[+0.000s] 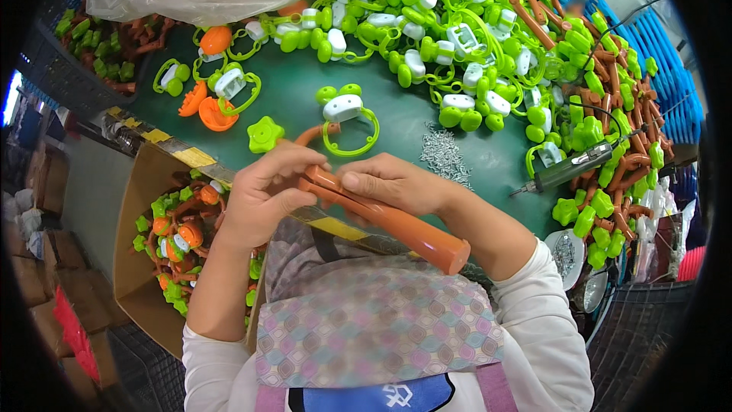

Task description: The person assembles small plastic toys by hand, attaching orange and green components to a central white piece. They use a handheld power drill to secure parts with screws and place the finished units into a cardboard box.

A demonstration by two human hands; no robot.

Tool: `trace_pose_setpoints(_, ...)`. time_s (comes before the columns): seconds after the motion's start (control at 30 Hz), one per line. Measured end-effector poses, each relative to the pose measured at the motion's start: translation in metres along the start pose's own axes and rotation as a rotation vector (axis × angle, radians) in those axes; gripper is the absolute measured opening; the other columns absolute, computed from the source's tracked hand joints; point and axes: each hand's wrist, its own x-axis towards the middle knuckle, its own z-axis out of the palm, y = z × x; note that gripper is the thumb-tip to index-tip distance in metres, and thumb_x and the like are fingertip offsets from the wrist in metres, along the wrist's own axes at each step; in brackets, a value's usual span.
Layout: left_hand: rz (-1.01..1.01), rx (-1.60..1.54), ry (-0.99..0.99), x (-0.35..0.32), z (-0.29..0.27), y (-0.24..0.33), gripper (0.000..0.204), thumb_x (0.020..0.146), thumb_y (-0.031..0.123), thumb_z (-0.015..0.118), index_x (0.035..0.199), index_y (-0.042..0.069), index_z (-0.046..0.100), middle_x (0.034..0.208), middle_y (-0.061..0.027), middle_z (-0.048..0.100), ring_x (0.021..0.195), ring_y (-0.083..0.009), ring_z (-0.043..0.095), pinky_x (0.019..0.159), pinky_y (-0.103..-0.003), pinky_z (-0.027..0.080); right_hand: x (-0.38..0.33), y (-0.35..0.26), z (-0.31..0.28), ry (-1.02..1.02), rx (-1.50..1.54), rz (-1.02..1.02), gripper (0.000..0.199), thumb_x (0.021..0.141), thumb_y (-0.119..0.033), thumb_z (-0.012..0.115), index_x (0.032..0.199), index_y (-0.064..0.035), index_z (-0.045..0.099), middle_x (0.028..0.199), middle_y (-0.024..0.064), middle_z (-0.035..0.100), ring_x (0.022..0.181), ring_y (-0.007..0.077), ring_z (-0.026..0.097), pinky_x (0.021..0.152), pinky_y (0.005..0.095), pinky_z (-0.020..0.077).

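A long brown plastic tube-shaped part [415,234] slants across in front of me, its thick round end toward the lower right. A lengthwise gap shows between two pieces at its narrower end. My left hand [267,191] is closed at that narrower end, thumb and fingers pinching it. My right hand [393,183] grips the part's upper middle, thumb on top and fingers partly hidden beneath. Just beyond my left hand are a green star-shaped piece [265,135] and a curved brown piece [311,134]. A green ring with a white block [343,109] lies past my hands.
Small screws [444,154] are heaped on the green tabletop [293,88]. A power screwdriver [568,171] lies at the right, beside piled green and brown pieces. Green-and-white ring parts [457,38] cover the far side. A cardboard box [141,240] of mixed parts stands at lower left.
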Motion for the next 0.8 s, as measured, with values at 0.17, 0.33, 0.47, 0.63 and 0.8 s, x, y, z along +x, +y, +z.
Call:
trace_pose_setpoints(0.17, 0.074, 0.262, -0.061, -0.006, 0.005, 0.009, 0.036, 0.081, 0.008, 0.079, 0.114, 0.002, 0.066, 0.108, -0.0086, 0.064, 0.096, -0.0189, 0.062, 0.084, -0.031, 0.05, -0.005, -0.005, 0.003, -0.107, -0.288, 0.056, 0.051, 0.101, -0.05, 0.056, 0.122, -0.0025, 0.057, 0.087, 0.0051, 0.063, 0.079, 0.0157, 0.059, 0.072, 0.0333, 0.0492)
trace_pose_setpoints(0.33, 0.172, 0.523, -0.135, -0.015, 0.021, 0.017, 0.042, 0.075, 0.018, 0.085, 0.11, 0.003, 0.068, 0.103, -0.0104, 0.064, 0.092, -0.0247, 0.065, 0.081, -0.034, 0.053, -0.008, 0.001, 0.023, -0.054, -0.695, 0.015, 0.051, 0.087, -0.033, 0.077, 0.123, -0.0012, 0.058, 0.087, 0.0162, 0.068, 0.082, 0.0353, 0.067, 0.074, 0.0431, 0.0519)
trace_pose_setpoints(0.47, 0.175, 0.572, -0.137, -0.017, 0.02, 0.019, 0.046, 0.072, 0.019, 0.087, 0.109, 0.001, 0.067, 0.102, -0.0124, 0.066, 0.091, -0.0279, 0.066, 0.08, -0.036, 0.054, -0.01, 0.016, 0.046, 0.258, -0.826, -0.117, 0.038, 0.082, -0.028, 0.08, 0.102, -0.0005, 0.063, 0.091, 0.0187, 0.07, 0.084, 0.0405, 0.068, 0.073, 0.0493, 0.0536)
trace_pose_setpoints(0.63, 0.11, 0.529, -0.196, -0.021, 0.02, 0.021, 0.041, 0.074, 0.014, 0.085, 0.107, 0.0, 0.066, 0.101, -0.0124, 0.066, 0.09, -0.0283, 0.065, 0.081, -0.036, 0.053, -0.018, 0.018, 0.043, 0.165, -0.71, -0.154, 0.034, 0.085, -0.03, 0.078, 0.091, 0.0007, 0.063, 0.08, 0.0206, 0.067, 0.075, 0.0418, 0.066, 0.069, 0.0495, 0.0521)
trace_pose_setpoints(0.8, -0.005, 0.399, -0.117, -0.026, 0.024, 0.015, 0.03, 0.083, 0.015, 0.078, 0.106, 0.0, 0.065, 0.1, -0.0116, 0.065, 0.092, -0.0246, 0.065, 0.083, -0.033, 0.052, -0.016, 0.021, 0.041, 0.106, -0.541, -0.155, 0.039, 0.089, -0.033, 0.075, 0.096, 0.0035, 0.063, 0.077, 0.0237, 0.064, 0.073, 0.0428, 0.063, 0.068, 0.0478, 0.0511)
